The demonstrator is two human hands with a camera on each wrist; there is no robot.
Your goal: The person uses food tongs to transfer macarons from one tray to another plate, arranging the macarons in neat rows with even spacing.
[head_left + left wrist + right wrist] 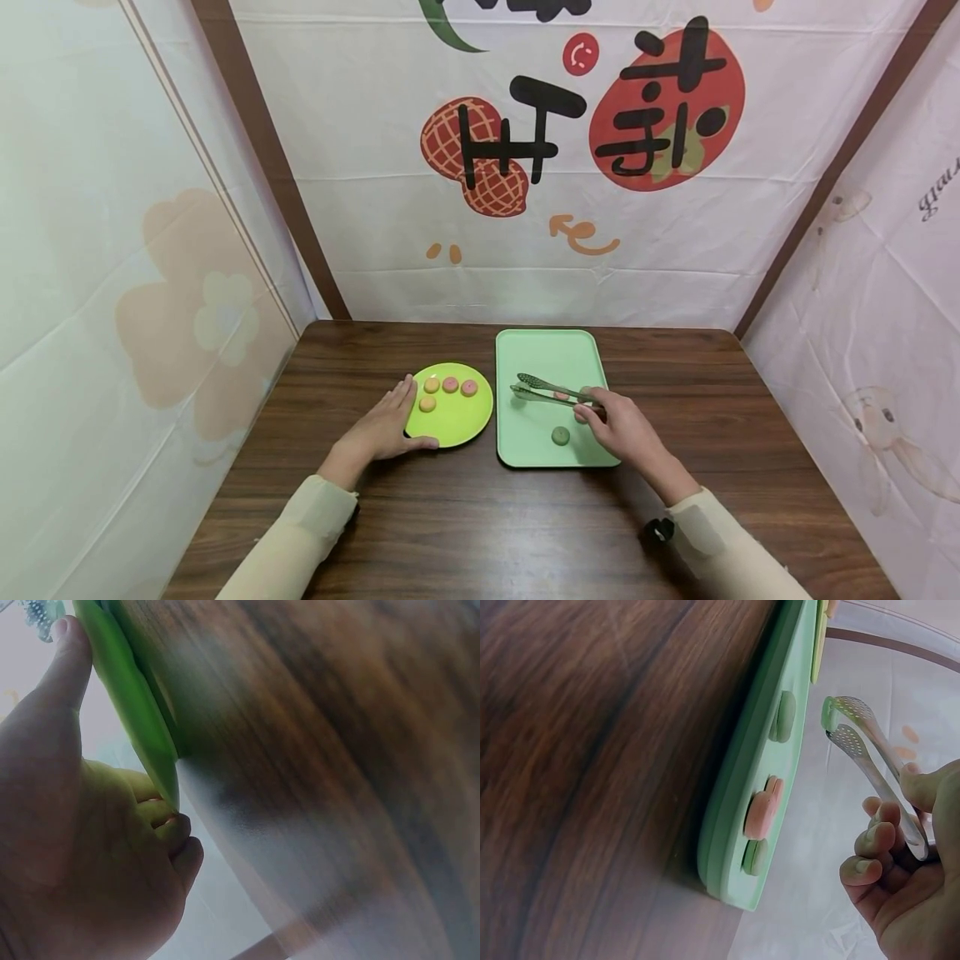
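My right hand grips metal tongs above the light-green tray. The tong tips stand a little apart, and a pale green piece shows at them in the right wrist view. On the tray lie a green macaron, a pink macaron and another green macaron. My left hand rests against the left side of the bright green plate, thumb spread along its near rim and fingers extended. That plate bears orange macarons and pink macarons toward its far side.
Plate and tray stand side by side on a dark wooden table, a narrow gap between them. Printed white cloth hangs behind the table and at both sides. A dark band is at my right wrist.
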